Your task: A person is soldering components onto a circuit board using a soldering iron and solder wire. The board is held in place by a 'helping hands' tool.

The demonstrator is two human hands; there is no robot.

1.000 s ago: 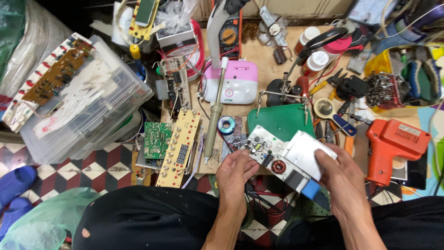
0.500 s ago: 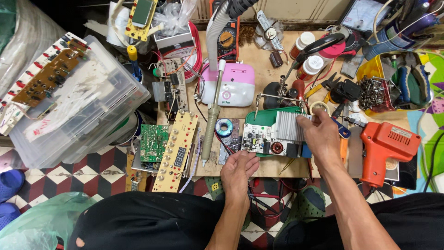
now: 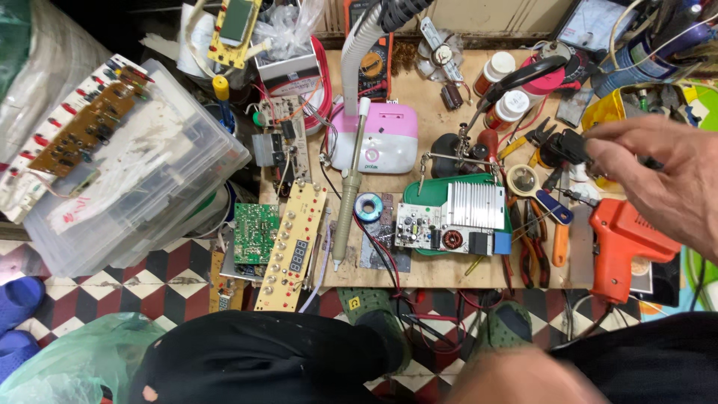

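Bare hands [image 3: 658,183], no sleeves; black trousers [image 3: 262,359]; 2 green clogs [image 3: 370,310].

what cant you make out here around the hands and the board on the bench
- Right hand, head view: its fingers cover most of a small black part; its kind is unclear.
- Left hand: blurred and cut off by the bottom edge; whether it holds anything is unclear.
- Circuit board on the green holder: components too small to identify.
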